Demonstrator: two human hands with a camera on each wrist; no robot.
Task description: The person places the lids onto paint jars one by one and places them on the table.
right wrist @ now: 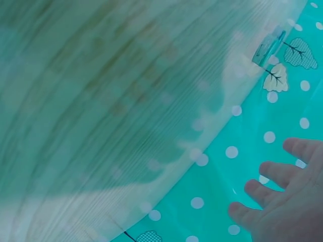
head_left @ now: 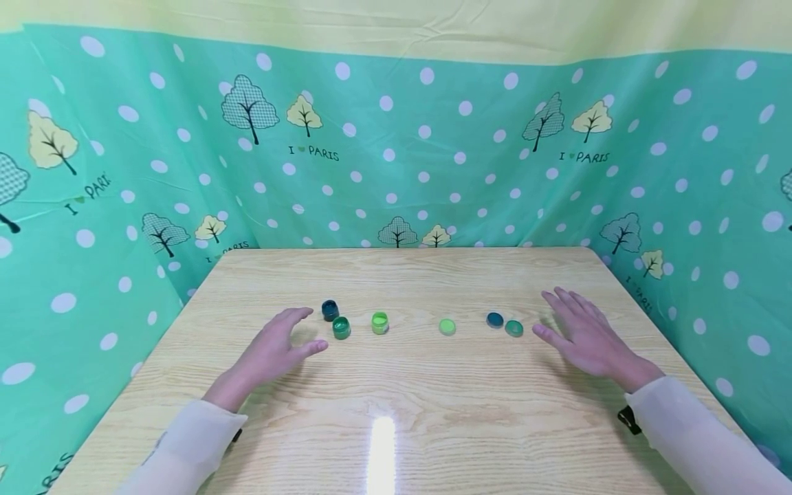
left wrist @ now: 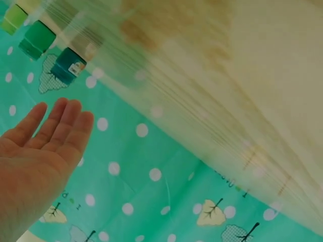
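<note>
My left hand (head_left: pixel 272 352) hovers over the left of the table with fingers spread and holds nothing. Just beyond its fingertips stand a dark blue paint jar (head_left: pixel 330 311) and a green paint jar (head_left: pixel 341 328), both uncapped and close together. A light green paint jar (head_left: pixel 380 324), also uncapped, is a little to their right. On the other side, my right hand (head_left: pixel 586 338) is stretched out, palm down and holding nothing. Left of its thumb lie a green lid (head_left: pixel 514 328) and a dark blue lid (head_left: pixel 494 320). Farther left lies a light green lid (head_left: pixel 447 326).
The wooden table (head_left: pixel 433 385) carries the jars and lids across its middle. Behind and beside it hangs a green curtain (head_left: pixel 427 151) with white dots and printed trees. A bright light reflection falls near the table's front.
</note>
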